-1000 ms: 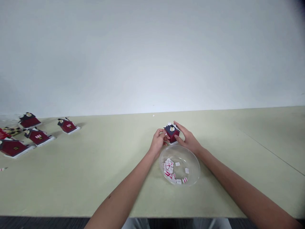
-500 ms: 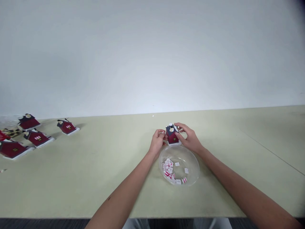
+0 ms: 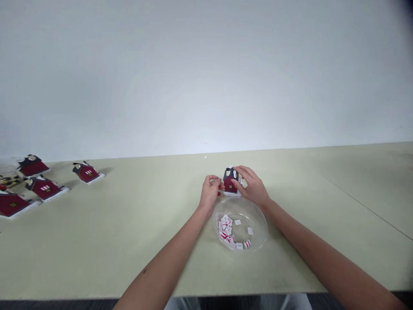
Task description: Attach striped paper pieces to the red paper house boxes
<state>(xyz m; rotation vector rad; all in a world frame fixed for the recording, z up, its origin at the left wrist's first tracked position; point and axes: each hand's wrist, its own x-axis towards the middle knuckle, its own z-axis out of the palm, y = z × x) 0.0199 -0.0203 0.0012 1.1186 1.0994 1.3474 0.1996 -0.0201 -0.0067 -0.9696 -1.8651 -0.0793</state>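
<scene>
Right hand (image 3: pixel 252 188): fingers spread, wrapped over the right side and roof of a small dark-red model house (image 3: pixel 229 185). The house stands on its white base on the desk (image 3: pixel 135 249), just behind the bowl; the grip looks meant to steady it. Left hand (image 3: pixel 211 193) at the house's left wall, thumb and fingertips pressed together; anything pinched there is too small to tell. Clear bowl (image 3: pixel 266 228) directly below the hands, holding loose white-and-red tiles (image 3: pixel 225 228), probably placed for easy reach. Four similar houses (image 3: pixel 87 173) stand well apart at far left, seemingly set aside from the working spot.
</scene>
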